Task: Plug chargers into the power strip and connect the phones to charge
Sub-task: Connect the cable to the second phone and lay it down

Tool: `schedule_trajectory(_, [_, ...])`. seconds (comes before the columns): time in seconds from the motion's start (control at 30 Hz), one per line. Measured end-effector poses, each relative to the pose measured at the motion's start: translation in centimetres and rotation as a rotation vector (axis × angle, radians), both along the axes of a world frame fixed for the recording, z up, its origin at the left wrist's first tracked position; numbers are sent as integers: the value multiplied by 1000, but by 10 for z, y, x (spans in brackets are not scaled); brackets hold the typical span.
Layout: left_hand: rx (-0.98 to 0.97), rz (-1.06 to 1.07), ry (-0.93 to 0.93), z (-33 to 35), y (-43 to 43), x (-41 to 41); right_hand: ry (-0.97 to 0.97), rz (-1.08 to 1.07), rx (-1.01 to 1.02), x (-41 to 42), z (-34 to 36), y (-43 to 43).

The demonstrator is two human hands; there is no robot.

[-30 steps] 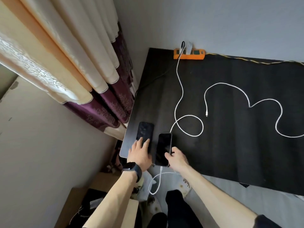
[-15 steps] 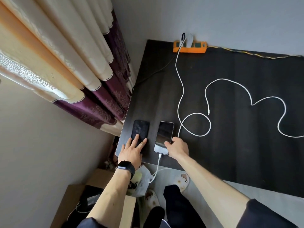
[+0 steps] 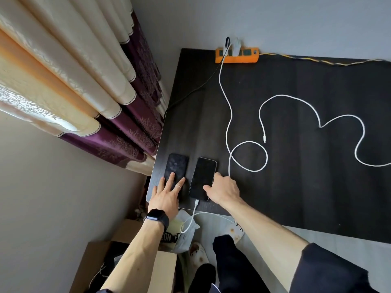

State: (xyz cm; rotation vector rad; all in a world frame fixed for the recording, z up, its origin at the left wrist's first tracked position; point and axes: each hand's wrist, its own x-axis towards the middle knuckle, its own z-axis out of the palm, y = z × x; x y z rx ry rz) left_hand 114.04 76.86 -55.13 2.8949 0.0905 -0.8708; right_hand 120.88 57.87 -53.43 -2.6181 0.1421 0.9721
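- the left hand [image 3: 167, 197] lies flat at the near left corner of the dark table [image 3: 296, 187], fingers spread and straight, their tips pressing on the near end of the left phone [image 3: 177, 169]; it grasps nothing, only rests on it.
- a dark watch [image 3: 156, 215] sits on that wrist.
- the right hand [image 3: 224, 190] rests on the right edge of the right phone [image 3: 203, 176]: the thumb lies across the near part of the dark screen, the other fingers curl loosely down the phone's right side, so the hold is light and half closed around the edge.
- the two phones lie side by side, face up, close but not touching, near the table's near left edge.
- a white cable [image 3: 229, 123] is plugged into the near end of the right phone, loops down off the table edge, comes back up under the right hand, makes a loop on the table and runs to the far side.
- it ends at a white charger [image 3: 236, 46] seated in the orange power strip [image 3: 237, 56], which lies against the wall at the far edge of the table.
- a second white cable [image 3: 317, 115] snakes loose over the right part of the table, its free plug lying just right of the first cable's loop, connected to no phone.
- a thin black cable [image 3: 196, 89] runs from the strip to the table's left edge.
- curtains [image 3: 84, 81] hang to the left.
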Motion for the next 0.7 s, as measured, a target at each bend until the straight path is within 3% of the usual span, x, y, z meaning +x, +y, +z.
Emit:
schedule_trajectory(0.1, [-3,-100,-82,3,-13,-2,-97,57,11,2,3,-7])
schedule_trajectory(0.23, [-38,-286,-79,-1,-39,1,-453,-42,29,6,3,-39])
schedule_trajectory(0.27, [-42,-285,-50,-3,-45,2,-450,-49,-25,7,-1,-50])
schedule_trajectory(0.4, [-82,-136,-13,-7,-65,-3,-107,23,-153,-7,-16,-81])
schedule_trajectory(0.57, [-109,-46,-1,0,-79,-2,-277,187,-132,-74,-17,-69])
schedule_trajectory(0.7, [-104,-59,16,7,-76,4,-204,208,26,-125,-17,-57])
